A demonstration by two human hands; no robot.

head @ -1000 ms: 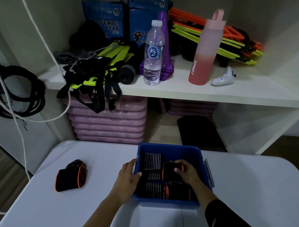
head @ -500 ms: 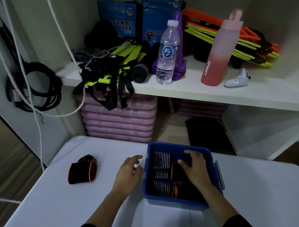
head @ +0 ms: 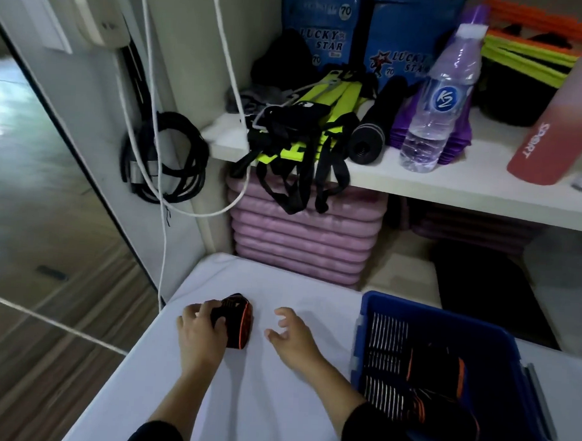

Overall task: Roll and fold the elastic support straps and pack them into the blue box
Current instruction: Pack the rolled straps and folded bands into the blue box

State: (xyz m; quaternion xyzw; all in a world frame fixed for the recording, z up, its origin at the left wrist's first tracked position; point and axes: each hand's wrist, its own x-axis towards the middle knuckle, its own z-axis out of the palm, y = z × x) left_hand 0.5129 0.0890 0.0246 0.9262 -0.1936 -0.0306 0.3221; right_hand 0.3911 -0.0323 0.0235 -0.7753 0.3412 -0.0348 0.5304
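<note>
A rolled black strap with orange edging (head: 238, 321) lies on the white table (head: 275, 403) near its left edge. My left hand (head: 201, 329) lies over the strap's left side, fingers curled on top of it. Just right of the strap, my right hand (head: 293, 333) hovers above the table with fingers spread and holds nothing. The blue box (head: 497, 342) stands at the right, with several rolled black-and-orange straps (head: 436, 370) packed inside it.
Behind the table a white shelf (head: 451, 180) carries a water bottle (head: 438, 100), a pink sport bottle (head: 553, 131), and black and yellow straps (head: 296, 144) that hang over its edge. Pink mats (head: 302, 240) are stacked below. White cords (head: 165, 215) hang at the left.
Both hands left the blue box and moved left. My left hand came down on the rolled strap; my right hand now hovers beside it. The view swung left.
</note>
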